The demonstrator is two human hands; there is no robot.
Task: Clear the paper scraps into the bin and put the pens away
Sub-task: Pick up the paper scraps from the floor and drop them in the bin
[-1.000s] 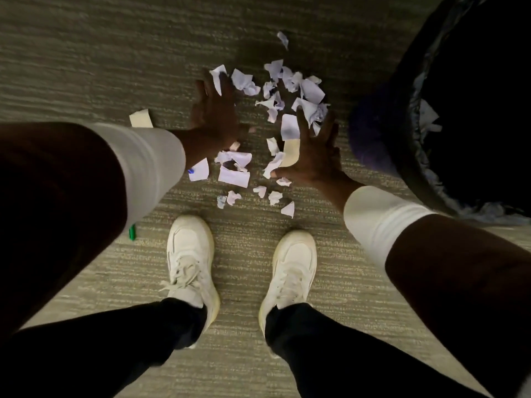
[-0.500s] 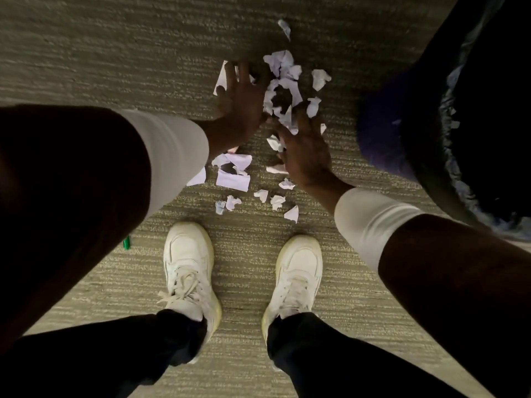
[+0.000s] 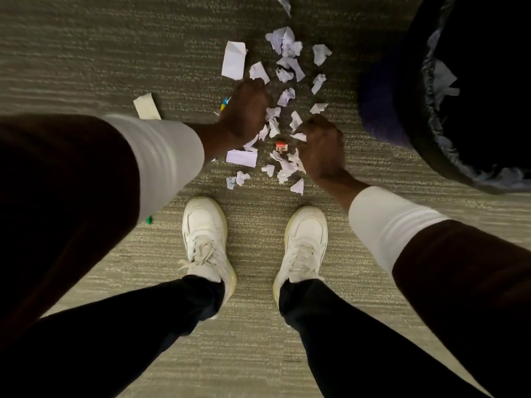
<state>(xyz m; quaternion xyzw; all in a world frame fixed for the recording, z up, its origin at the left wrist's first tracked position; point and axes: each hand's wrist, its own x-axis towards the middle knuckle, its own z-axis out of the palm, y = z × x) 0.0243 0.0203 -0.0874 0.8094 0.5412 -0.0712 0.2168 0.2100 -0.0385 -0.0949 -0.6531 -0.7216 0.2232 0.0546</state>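
White paper scraps point(image 3: 287, 50) lie scattered on the carpet ahead of my feet, with a larger folded piece point(image 3: 234, 60) at the far left of the heap. My left hand point(image 3: 244, 116) is curled into a fist at the heap's left side, with scraps at its fingers. My right hand point(image 3: 319, 142) is curled too, gripping scraps along its left edge. The black-lined bin point(image 3: 459, 168) stands at the upper right with some scraps inside. A yellow and blue pen tip point(image 3: 225, 104) pokes out behind my left hand. A green pen tip point(image 3: 148, 220) shows under my left sleeve.
A cream paper strip point(image 3: 146, 106) lies apart to the left. A small red object point(image 3: 281, 145) sits among the scraps between my hands. A blurred purple shape point(image 3: 379, 104) sits beside the bin. My white shoes point(image 3: 205, 234) stand just behind the heap.
Both hands have pulled back toward my feet and closed from flat and spread into fists among the scraps. The heap is more spread, and a red object and a pen tip now show.
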